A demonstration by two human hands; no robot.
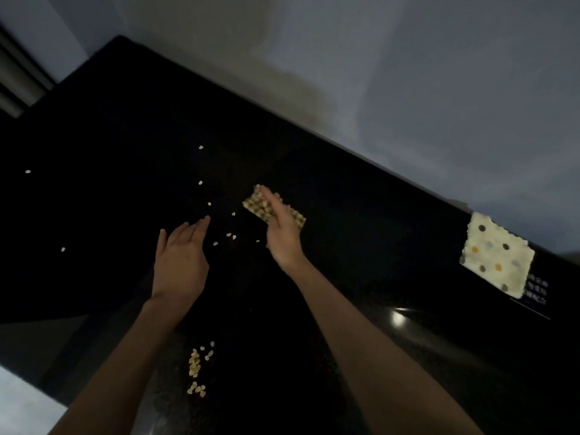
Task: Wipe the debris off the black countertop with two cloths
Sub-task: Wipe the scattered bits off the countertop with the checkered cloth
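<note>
The black countertop (361, 246) runs slantwise across the room, and pale bits of debris lie on it in two groups. A loose scatter (230, 235) sits between the person's two hands and spreads away toward the far left of the counter; a tighter pile (197, 365) lies near the front edge, between the two forearms and closer to the left one.

The checked cloth (255, 205) lies flat on the counter under the right hand (282, 233). That hand is stretched out, fingers straight and together, palm down on the cloth with the fingertips reaching almost to its far corner; it presses rather than grips, and part of the cloth shows on either side of the hand.

The left hand (182, 262) is apart from that cloth, on the other side of the scattered bits. It is open with the fingers extended and slightly spread, the thumb out to the side, holding nothing. Whether it touches the counter or hangs just above it I cannot tell. Its fingertips point toward the loose bits.

The dotted cloth (497, 255) lies flat well off to the right, by the back edge of the counter against the wall (408, 73), far from both hands.
</note>
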